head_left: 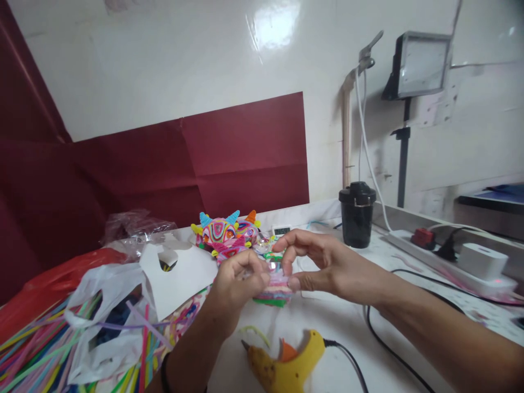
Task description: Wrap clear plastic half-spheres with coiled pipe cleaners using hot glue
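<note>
the striped piece (275,292) lies between the bunched left hand (239,281), hold unclear, and half-open, empty right hand (333,267).

No text, brand, number or sign can be read with certainty. On the white tabletop (339,319), the small white-framed digital display (281,231) carries dark marks (perhaps digits, but too small and blurred to make out).

A pink-striped piece (279,287) has a green lower edge.
</note>
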`<action>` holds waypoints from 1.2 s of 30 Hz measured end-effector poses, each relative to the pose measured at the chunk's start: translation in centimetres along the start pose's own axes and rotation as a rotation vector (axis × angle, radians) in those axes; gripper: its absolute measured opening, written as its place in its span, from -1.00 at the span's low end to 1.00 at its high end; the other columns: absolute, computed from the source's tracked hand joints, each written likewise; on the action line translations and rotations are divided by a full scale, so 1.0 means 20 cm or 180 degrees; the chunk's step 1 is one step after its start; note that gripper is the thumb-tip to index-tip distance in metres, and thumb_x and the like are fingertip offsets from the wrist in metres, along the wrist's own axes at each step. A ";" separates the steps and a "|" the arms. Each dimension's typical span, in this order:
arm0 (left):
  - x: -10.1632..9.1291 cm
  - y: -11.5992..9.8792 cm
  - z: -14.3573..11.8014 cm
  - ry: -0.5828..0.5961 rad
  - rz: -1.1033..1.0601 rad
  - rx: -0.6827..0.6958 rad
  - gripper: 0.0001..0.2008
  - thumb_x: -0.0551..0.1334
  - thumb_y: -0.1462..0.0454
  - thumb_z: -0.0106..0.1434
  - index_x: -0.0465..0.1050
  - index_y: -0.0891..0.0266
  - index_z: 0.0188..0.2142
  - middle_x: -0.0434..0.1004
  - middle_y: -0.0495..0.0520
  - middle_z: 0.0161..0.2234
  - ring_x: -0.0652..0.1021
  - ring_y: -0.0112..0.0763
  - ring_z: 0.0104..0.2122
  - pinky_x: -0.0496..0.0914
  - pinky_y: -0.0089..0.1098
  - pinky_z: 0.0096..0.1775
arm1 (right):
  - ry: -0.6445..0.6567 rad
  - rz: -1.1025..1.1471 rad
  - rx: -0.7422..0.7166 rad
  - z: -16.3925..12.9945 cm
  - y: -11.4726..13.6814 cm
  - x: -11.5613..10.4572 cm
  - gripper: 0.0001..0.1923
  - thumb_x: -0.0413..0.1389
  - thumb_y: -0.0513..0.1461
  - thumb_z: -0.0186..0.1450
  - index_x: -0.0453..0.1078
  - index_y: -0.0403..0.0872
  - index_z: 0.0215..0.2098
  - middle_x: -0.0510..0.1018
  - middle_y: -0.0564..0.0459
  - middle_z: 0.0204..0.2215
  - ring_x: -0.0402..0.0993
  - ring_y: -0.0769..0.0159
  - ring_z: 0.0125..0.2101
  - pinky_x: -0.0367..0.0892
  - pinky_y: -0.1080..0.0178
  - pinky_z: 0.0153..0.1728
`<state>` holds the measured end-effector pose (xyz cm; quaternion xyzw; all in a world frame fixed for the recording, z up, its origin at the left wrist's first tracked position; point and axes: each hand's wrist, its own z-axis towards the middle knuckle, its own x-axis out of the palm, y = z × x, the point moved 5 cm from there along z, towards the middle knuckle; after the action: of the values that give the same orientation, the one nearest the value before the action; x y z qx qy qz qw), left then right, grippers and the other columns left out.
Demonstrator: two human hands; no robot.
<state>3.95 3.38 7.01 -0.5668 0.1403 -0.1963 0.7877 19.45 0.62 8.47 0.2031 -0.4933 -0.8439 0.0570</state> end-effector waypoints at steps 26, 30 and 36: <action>-0.43 -0.09 0.06 -0.1870 -0.1252 0.0749 -0.80 0.29 0.41 -0.14 0.25 0.26 -0.68 0.27 -0.18 -0.66 0.31 -0.61 -0.60 0.26 -0.56 -0.47 | 0.1835 -0.2942 0.0374 -0.11 -0.28 0.35 -0.69 0.26 -0.37 -0.11 0.51 -0.11 -0.34 0.58 -0.07 -0.32 0.52 0.03 -0.22 0.31 0.11 -0.15; -0.48 -0.11 0.06 -0.2075 -0.1600 0.0650 -0.90 0.26 0.41 -0.11 0.34 0.25 -0.61 0.43 -0.11 -0.60 0.44 -0.53 -0.55 0.37 -0.49 -0.39 | 0.1924 -0.3006 0.0409 -0.13 -0.37 0.39 -0.69 0.24 -0.35 -0.11 0.50 -0.07 -0.35 0.59 0.00 -0.39 0.54 0.08 -0.29 0.32 0.16 -0.25; -0.51 -0.11 0.06 -0.2299 -0.1899 0.0434 -0.93 0.19 0.42 -0.04 0.37 0.25 -0.57 0.50 -0.06 -0.57 0.51 -0.47 -0.52 0.43 -0.44 -0.36 | 0.2058 -0.3282 0.0505 -0.14 -0.35 0.43 -0.53 0.21 -0.42 -0.11 0.52 -0.12 -0.19 0.64 -0.15 -0.26 0.58 -0.04 -0.23 0.38 0.15 -0.28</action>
<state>-4.80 8.52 9.38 -0.5614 -0.3248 -0.2130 0.7308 13.41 -0.65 -1.13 0.6649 -0.3505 -0.6192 -0.2272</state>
